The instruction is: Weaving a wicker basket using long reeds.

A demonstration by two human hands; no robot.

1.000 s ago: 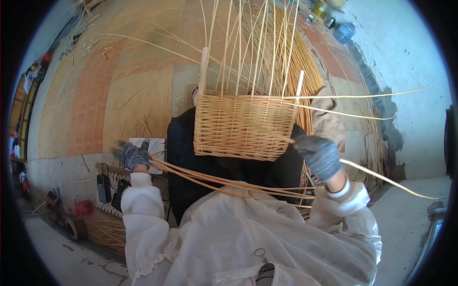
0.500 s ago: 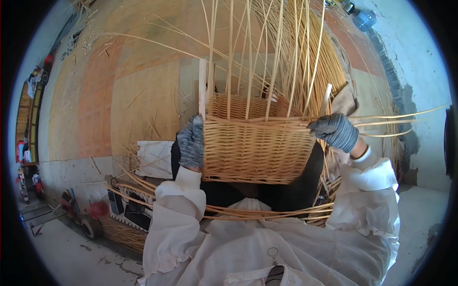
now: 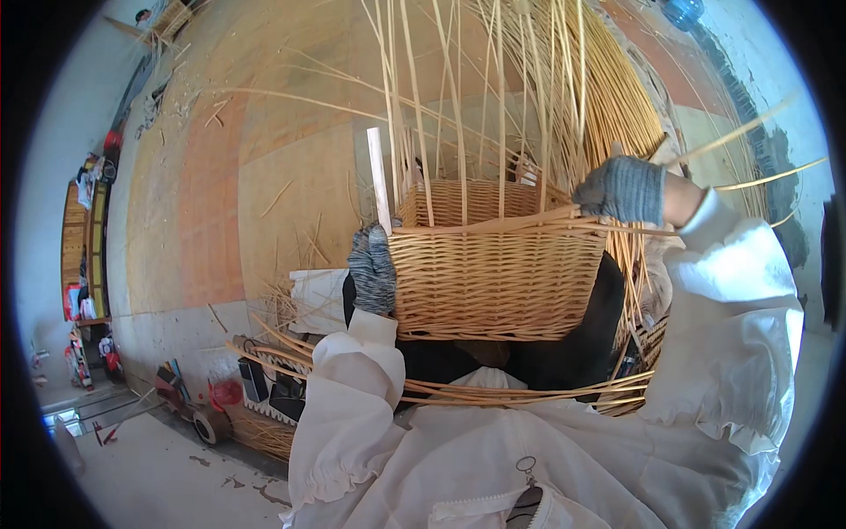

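Note:
A half-woven rectangular wicker basket (image 3: 498,273) sits in front of me, with many long willow stakes (image 3: 493,88) rising from its rim. My left hand (image 3: 372,269), in a grey knit glove, presses against the basket's left wall. My right hand (image 3: 622,189), also gloved, grips the top rim at the right corner, where a flat weaving strand runs along the edge. Loose willow rods (image 3: 520,390) lie across my lap below the basket. A white upright stick (image 3: 379,181) stands at the basket's left corner.
A large bundle of willow rods (image 3: 617,97) leans at the back right. A wooden floor (image 3: 220,203) with scattered rod scraps spreads to the left. Another woven basket (image 3: 256,428), a red container (image 3: 225,392) and dark tools sit at lower left.
My left hand came up from the loose rods at lower left onto the basket's left wall. My right hand rose from the basket's right side to its top rim. The basket appears closer.

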